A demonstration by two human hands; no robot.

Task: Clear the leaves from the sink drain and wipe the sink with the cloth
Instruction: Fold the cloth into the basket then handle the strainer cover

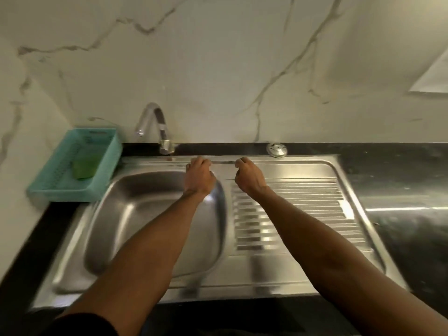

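At the far left a turquoise plastic basket (72, 166) sits on the black counter (400, 190) against the marble wall, touching the left edge of the steel sink unit. Inside it lies a green piece (83, 168) that may be a folded cloth or a scrub pad; the blur leaves that unsettled. Just right of the basket, a chrome swan-neck tap (157, 127) rises from the back ledge.

Below it is the sink basin (135, 202). What shows of the basin is bare steel; no leaves are visible, and the drain is hidden under the left forearm, so its state cannot be told.

The left hand (198, 175) reaches over the basin's back right corner to the rear rim, fingers curled down. The right hand (248, 177) is just beside it, over the top of the ribbed drainboard (291, 209), fingers likewise curled. Neither visibly holds anything; whether the fingertips pinch some small thing at the rim is too blurred to say. A round chrome fitting (276, 149) sits on the back ledge to their right.

By my reading, the wiping step is not under way, since no cloth is in either hand. The next move likely calls for reaching left to the basket for the green piece, if it is the cloth, and checking the drain beneath the arm.
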